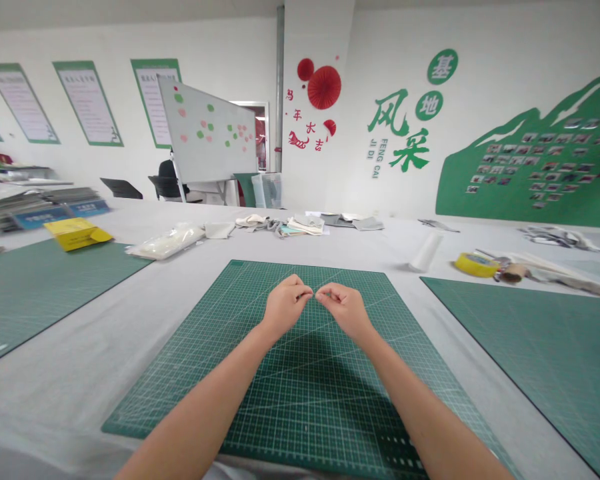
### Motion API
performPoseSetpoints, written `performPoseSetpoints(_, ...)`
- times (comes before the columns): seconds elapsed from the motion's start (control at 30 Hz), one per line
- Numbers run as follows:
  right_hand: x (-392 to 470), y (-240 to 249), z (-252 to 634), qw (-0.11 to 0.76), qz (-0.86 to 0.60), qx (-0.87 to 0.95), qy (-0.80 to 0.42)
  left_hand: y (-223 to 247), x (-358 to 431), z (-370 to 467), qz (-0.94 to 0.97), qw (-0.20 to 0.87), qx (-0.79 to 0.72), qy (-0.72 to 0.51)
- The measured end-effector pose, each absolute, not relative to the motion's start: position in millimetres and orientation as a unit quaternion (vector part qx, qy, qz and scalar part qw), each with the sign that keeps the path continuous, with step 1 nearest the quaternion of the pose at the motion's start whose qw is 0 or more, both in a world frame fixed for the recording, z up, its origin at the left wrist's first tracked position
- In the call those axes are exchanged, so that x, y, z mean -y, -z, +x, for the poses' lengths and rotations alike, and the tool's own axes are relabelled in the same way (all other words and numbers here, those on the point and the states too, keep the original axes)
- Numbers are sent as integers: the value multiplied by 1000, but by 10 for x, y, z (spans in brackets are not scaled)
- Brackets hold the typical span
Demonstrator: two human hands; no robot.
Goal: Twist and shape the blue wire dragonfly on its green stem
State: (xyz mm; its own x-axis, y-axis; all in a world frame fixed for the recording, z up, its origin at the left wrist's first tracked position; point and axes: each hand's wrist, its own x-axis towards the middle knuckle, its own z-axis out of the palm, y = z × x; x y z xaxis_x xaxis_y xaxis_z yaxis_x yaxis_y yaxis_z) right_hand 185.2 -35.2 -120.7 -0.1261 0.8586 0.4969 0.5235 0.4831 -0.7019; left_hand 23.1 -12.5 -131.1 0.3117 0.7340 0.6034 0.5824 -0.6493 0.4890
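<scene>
Both hands are raised over the green gridded cutting mat [290, 407], near its far half. My left hand [287, 305] is closed, thumb and forefinger pinched together, pointing right. Facing it, my right hand [345, 308] has its thumb and forefinger pinched in the same way. A small gap separates the two pairs of fingertips. Whatever the fingertips may hold is too small to make out. Shadows of the arms fall on the mat beneath.
Other green mats lie left [55, 287] and right [540, 347]. Beyond are a yellow packet [77, 233], a plastic-wrapped bundle [167, 242], fabric pieces [305, 225], a white roll [427, 252] and yellow tape [476, 265]. A whiteboard [210, 133] stands behind the table.
</scene>
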Motion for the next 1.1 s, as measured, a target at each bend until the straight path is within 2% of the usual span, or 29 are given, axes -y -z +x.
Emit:
performPoseSetpoints(0.2,270,1211,1985,465,-500,718,-132,1281,137,238,839,116,-360,-391)
performPoseSetpoints(0.4,171,1268,2091,447,-501,724,-158,1231,150,226,854,181,-309,-377)
performPoseSetpoints(0.63,104,1279,2203,430,-488,717,-251,1166,160,198,841,263,-281,-381)
performPoseSetpoints(0.9,74,1287,2284,419,-447,656,-441,1157,129,170,791,375,-261,-407)
performPoseSetpoints(1.1,45,1332,2235,431,-445,628,-470,1191,97,166,736,435,-274,-440)
